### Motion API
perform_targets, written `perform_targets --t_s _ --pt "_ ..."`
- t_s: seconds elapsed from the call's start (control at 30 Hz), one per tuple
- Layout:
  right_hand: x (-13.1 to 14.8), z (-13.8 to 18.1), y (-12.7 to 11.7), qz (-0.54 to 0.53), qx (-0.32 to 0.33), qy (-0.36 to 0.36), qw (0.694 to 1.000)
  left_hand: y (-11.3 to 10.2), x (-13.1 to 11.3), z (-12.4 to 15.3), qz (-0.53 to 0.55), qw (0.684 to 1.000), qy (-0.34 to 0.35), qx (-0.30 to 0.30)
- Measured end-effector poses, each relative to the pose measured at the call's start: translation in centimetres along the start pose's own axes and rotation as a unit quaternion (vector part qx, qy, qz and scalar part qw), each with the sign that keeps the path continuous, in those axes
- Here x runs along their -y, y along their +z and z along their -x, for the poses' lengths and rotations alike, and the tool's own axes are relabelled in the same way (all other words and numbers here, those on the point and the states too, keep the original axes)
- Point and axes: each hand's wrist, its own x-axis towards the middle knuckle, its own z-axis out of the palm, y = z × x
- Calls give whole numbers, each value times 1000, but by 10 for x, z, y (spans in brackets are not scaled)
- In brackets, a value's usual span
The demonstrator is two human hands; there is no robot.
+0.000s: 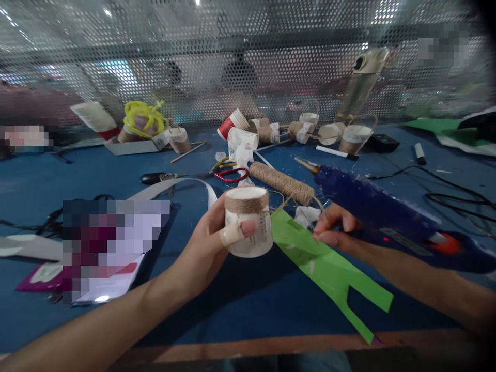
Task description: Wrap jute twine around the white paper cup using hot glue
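Observation:
My left hand (211, 240) is wrapped round a small white paper cup (250, 243) with printed lettering, held upright above the table. Brown twine (248, 203) is wound in a band just below the cup's rim. A beige strip covers part of the left thumb. From the cup a loose length of twine runs right to my right hand (337, 227), whose thumb and finger pinch it. A blue glue gun (372, 204) appears just above the right wrist, nozzle pointing left; whether it touches the hand is unclear. Behind the cup lies a twine roll (282, 182).
Green paper (310, 253) lies beneath the hands. Scissors (232, 174) and a white ribbon (174, 183) are behind the left hand. Twine-wrapped cups (267, 132), a box (135, 146) with yellow cord (143, 116) and a bottle (358, 85) stand near the mesh screen (201, 67). A black cable (445, 199) curls right.

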Motion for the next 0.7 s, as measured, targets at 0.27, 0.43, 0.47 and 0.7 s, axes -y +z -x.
perform_targets --t_s 0.27,0.43,0.47,0.7 --pt "-1 -8 -5 130 -39 -62 989 3 -4 2 2 1000 -16 -14" --pt "6 -11 -2 222 -84 -111 965 3 -3 2 0 1000 -3 -14" --pt "7 -11 -3 235 -70 -123 962 2 -3 2 -1 1000 -1 -14" --pt "7 -3 -8 243 68 -157 955 -1 -2 1 -11 1000 19 -17"
